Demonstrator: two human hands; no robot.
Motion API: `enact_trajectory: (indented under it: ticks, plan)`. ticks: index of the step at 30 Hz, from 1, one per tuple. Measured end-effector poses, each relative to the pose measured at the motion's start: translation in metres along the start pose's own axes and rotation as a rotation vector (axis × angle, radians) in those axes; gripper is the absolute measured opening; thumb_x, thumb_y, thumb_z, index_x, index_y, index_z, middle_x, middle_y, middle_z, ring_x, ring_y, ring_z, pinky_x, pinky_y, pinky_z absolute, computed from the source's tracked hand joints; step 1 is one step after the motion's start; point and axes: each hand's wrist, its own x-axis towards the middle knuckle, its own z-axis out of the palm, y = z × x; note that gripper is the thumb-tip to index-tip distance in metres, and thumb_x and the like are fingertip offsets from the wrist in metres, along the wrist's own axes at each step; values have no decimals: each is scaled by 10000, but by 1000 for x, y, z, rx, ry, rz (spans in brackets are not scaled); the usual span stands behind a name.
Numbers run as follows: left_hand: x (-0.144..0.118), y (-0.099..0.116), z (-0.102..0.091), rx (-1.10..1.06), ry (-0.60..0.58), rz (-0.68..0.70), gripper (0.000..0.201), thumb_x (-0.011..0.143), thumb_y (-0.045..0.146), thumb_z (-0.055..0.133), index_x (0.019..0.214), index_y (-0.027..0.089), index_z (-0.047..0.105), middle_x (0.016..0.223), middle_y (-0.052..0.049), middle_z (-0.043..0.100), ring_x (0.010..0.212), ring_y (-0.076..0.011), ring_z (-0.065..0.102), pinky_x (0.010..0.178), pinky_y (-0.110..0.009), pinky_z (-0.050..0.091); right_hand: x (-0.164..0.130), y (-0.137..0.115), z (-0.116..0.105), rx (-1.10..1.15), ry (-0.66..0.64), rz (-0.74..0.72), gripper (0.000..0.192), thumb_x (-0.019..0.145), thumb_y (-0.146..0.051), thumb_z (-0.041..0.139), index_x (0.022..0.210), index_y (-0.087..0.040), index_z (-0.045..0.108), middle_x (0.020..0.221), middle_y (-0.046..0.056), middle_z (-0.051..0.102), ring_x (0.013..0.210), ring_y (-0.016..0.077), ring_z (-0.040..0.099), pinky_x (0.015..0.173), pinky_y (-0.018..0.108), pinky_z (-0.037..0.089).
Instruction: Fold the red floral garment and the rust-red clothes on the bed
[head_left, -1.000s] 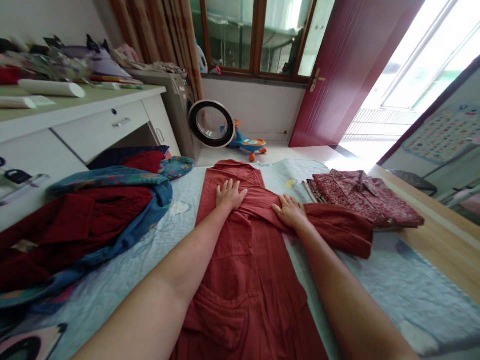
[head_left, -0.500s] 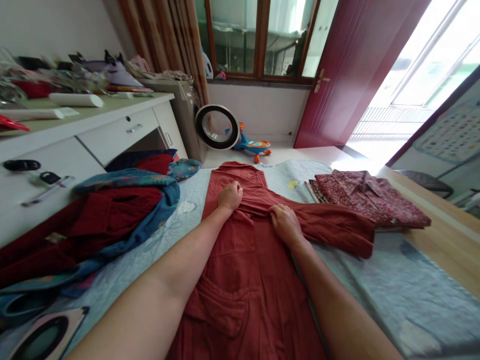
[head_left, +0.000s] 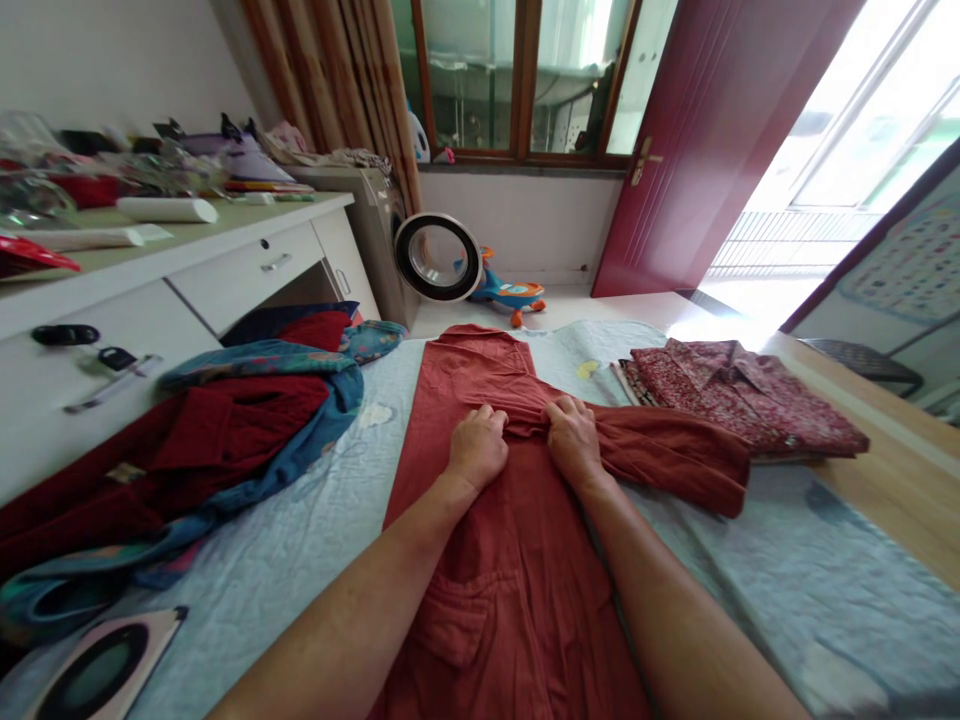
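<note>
A rust-red long-sleeved shirt lies lengthwise in front of me on a pale blue quilted sheet. Its collar points away from me, and one sleeve stretches out to the right. My left hand is closed on the shirt's fabric near the chest, fingers curled into a fold. Close beside it, my right hand grips the base of the sleeve, where the cloth bunches. A flapped pocket shows on the near part of the shirt. The fingertips of both hands are partly hidden in the folds.
Folded patterned red shirts are stacked at the right. Dark red and blue clothes lie heaped at the left, by a white drawer desk. A pink-edged object with a dark oval sits near left. Beyond stands a washing machine with its round door open.
My left hand has moved down and to the right across the shirt, closer to my right hand. My right hand has shifted slightly upward, still on the sleeve's base.
</note>
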Motion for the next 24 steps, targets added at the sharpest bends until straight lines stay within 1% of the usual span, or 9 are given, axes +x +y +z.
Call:
enact_trajectory:
  ticks: [3,5,7,10,13,17,20,24]
  plan:
    - [-1,-3,3,-46,40,18,344,811,82,478,1086,226,625,1043,-64,643,977,-215,601,856,-313,487,-2,-4,0,25,67,-71,220,901,-173,478,812,-215,675,1072,76,623,1025,241,480,866,358,319]
    - [-4,-4,4,-86,84,26,387,799,66,484,1132,224,599,1046,-58,637,968,-210,603,857,-308,486,-3,-6,3,80,87,-102,197,857,-143,509,777,-212,675,1032,67,621,1010,231,480,878,360,322]
    - [-6,-5,5,-130,139,29,412,775,43,488,1137,218,577,1055,-54,623,949,-202,604,848,-303,486,-3,-8,6,141,91,-123,155,792,-121,546,781,-207,675,1007,61,616,1001,227,481,887,358,332]
    - [-6,-7,7,-211,215,38,384,733,11,486,1055,207,557,1047,-52,607,957,-192,593,869,-295,478,-2,-8,11,200,92,-154,164,732,-162,603,872,-209,675,1040,57,605,1025,240,475,915,373,339]
    - [-4,-9,9,-280,261,50,314,712,8,482,949,207,534,964,-43,607,954,-195,575,891,-305,465,-1,-4,15,235,84,-182,204,728,-234,654,930,-218,668,1064,56,606,1058,258,471,963,403,326]
    - [-2,-12,10,-306,253,67,269,711,13,465,880,215,521,897,-33,609,893,-199,554,852,-317,460,3,5,20,298,106,-174,80,832,-248,613,859,-231,686,1034,44,632,1064,241,492,988,404,310]
    - [-2,-13,8,-298,223,94,252,721,14,454,849,218,529,877,-30,611,895,-203,538,855,-322,449,7,11,24,336,126,-158,186,919,-295,552,823,-228,697,998,39,650,1026,218,516,974,387,320]
    - [-2,-14,9,-291,190,106,201,758,57,487,864,218,545,917,-35,609,920,-204,537,880,-332,443,9,12,26,328,128,-148,273,961,-298,491,790,-210,684,944,45,651,967,206,530,944,376,340]
